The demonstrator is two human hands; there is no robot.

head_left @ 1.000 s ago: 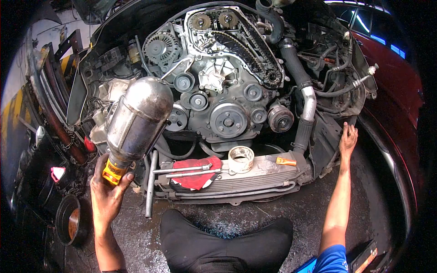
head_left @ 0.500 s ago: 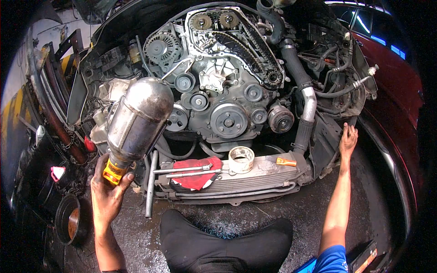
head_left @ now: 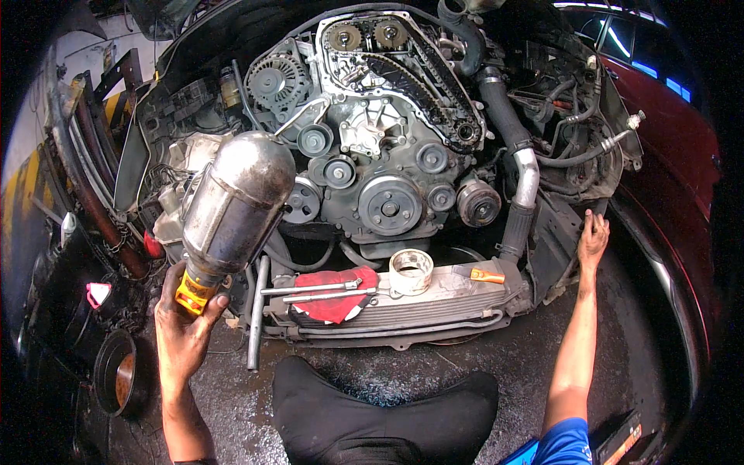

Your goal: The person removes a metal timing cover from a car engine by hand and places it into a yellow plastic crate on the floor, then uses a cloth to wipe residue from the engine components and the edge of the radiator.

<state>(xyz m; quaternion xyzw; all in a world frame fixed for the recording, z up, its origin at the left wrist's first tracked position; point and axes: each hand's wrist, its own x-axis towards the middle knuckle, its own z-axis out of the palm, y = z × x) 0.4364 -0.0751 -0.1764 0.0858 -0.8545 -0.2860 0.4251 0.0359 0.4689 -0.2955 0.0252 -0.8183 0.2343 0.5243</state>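
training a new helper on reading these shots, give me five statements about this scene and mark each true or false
1. The left hand grips a silver canister by its yellow end. True.
2. The right hand holds the orange-handled tool. False: that tool lies on the radiator, apart from the hand.
3. Two metal bars lie across the red cloth. True.
4. The cream-coloured ring sits to the left of the red cloth. False: it sits to the right of it.
5. Two round gears are exposed at the top of the engine. True.
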